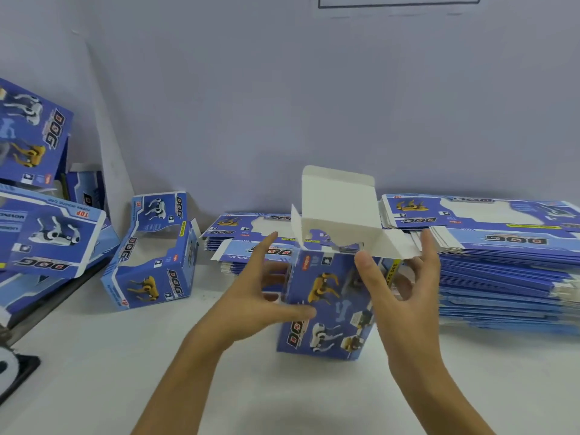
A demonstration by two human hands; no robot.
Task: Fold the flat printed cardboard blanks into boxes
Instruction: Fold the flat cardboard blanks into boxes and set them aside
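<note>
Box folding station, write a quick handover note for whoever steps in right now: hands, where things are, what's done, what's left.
Left hand: fingers straight, thumb touching the upright box from its left side.
Right hand: open, fingers spread at the box's right side and side flap.
The box stands on the white table; its top lid flap is up and the top is unclosed.
Done: folded boxes lie at the left.
Left: close this top, then fold the flat blanks stacked behind and to the right.
</note>
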